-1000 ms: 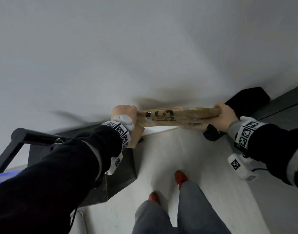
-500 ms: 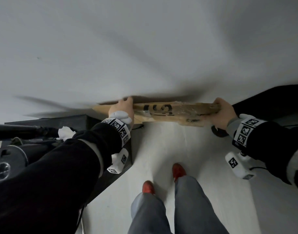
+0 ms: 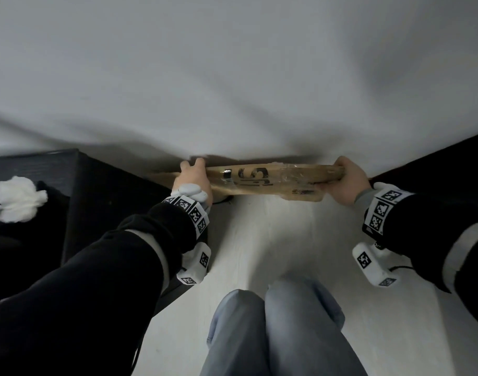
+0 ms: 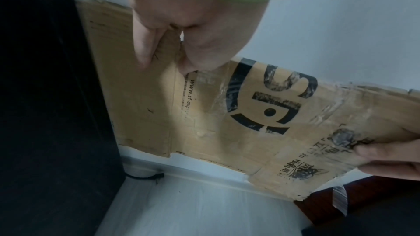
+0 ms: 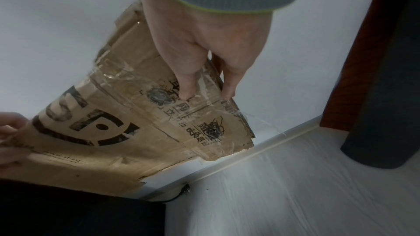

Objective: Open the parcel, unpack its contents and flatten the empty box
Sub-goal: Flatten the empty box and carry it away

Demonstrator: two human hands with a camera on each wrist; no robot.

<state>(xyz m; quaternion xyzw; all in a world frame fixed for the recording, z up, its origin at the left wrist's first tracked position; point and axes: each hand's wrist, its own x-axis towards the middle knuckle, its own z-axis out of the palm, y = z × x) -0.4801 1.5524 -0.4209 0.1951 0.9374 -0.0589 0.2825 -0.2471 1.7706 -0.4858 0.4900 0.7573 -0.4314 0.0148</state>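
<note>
**A:** so where's this one at? Looks like the box (image 3: 262,180) is already collapsed. It's a flat slab of cardboard held upright on edge, close to the white wall (image 3: 232,77), up off the floor (image 3: 273,240). Opening and unpacking look done to me, so I'd call this the tail end of the flattening step.

**B:** agreed. Left hand (image 3: 192,178) is pinching the top edge at the end away from the wall's dark doorframe side, thumb on the near face, fingers curled behind. Right hand (image 3: 343,180) is wrapped round the other end, thumb pressing the printed face. Both are properly gripping it, neither is loose.

**A:** next move?

**B:** my guess: lower it and lean or lay it by the wall, next to the black cabinet (image 3: 102,191). There's torn clear tape (image 4: 339,198) dangling off the bottom corner and ragged flaps, so it could snag or spring back open if they let go unevenly.

**A:** any print?

**B:** big black "SF" logo (image 4: 270,96), and "www.sf-expr…" (image 4: 189,96) along a fold. There are also Chinese characters near the right thumb, too smudged to read.
</note>
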